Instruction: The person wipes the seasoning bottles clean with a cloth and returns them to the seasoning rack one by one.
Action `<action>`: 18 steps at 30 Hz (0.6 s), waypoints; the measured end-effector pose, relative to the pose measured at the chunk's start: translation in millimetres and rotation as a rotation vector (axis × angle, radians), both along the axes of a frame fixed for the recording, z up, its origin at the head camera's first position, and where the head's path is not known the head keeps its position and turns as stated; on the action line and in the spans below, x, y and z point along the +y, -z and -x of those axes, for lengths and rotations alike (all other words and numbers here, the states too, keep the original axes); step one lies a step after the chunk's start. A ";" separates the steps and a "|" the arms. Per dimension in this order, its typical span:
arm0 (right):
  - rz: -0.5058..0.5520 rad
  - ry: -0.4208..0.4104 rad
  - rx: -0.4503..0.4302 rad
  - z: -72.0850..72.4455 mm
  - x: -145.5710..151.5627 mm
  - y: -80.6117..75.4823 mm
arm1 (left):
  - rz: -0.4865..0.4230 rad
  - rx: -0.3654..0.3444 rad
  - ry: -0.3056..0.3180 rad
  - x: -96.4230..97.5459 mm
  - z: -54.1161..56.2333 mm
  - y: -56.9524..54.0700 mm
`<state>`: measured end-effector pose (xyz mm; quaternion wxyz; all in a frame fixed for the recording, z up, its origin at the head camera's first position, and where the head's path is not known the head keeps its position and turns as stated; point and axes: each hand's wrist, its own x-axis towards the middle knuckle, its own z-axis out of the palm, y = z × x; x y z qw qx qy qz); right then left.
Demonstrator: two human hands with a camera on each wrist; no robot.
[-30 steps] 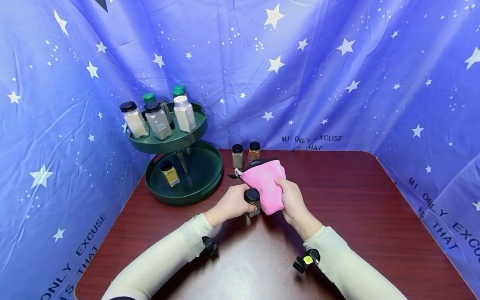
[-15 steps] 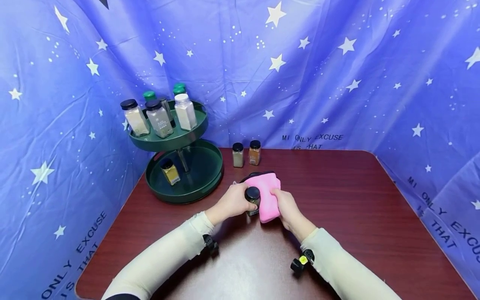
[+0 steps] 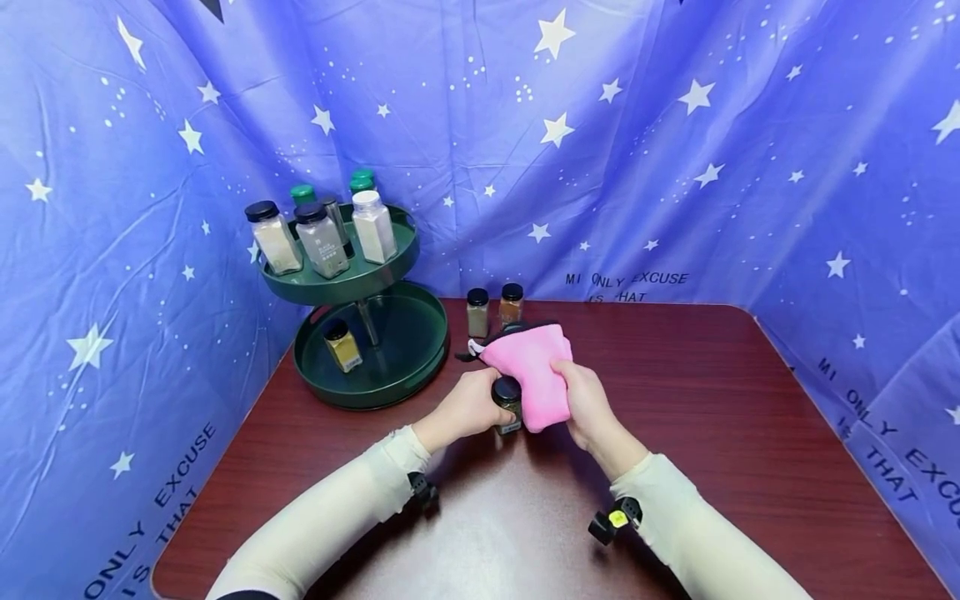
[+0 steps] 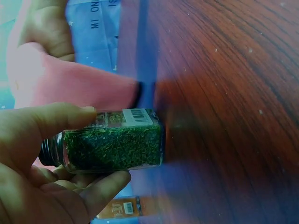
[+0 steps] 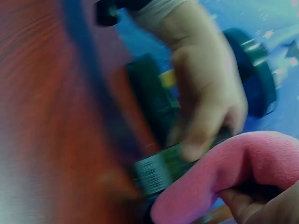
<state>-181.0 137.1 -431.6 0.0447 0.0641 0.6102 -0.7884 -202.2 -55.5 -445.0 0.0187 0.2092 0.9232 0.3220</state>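
Note:
In the head view my left hand [image 3: 472, 405] grips a small black-capped spice jar [image 4: 117, 147], thumb on one side and fingers on the other. Green dried herbs fill the clear jar, which carries a barcode label and stands roughly upright. My right hand [image 3: 588, 407] holds a folded pink cloth [image 3: 534, 367] with a dark edge and a small loop at its far left corner. The cloth lies against the jar's right side and covers part of it in the right wrist view. Most of my right fingers are hidden behind the cloth.
A green two-tier rack [image 3: 371, 392] at the left carries several jars above and a yellow-filled jar [image 3: 343, 346] below. Behind the cloth stand a jar of pale contents [image 3: 477, 313] and an orange-brown one [image 3: 512, 304]. A starry blue curtain [image 3: 637, 167] borders the table.
The cloth has slid toward me along the jar, then back away, with my right hand moving along. My left hand and the jar have stayed nearly in place.

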 end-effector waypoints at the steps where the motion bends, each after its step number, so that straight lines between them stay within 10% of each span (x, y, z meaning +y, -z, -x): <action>1: -0.024 0.005 -0.013 0.5 -0.9 7.7 | 0.007 0.004 -0.003 0.0 0.0 -0.2; 8: -0.120 0.002 -0.073 1.0 -4.7 43.7 | 0.059 -0.018 -0.039 1.0 0.4 -0.3; 18: 0.016 0.039 0.003 0.5 -2.7 -2.8 | 0.016 -0.014 -0.019 2.3 0.1 2.9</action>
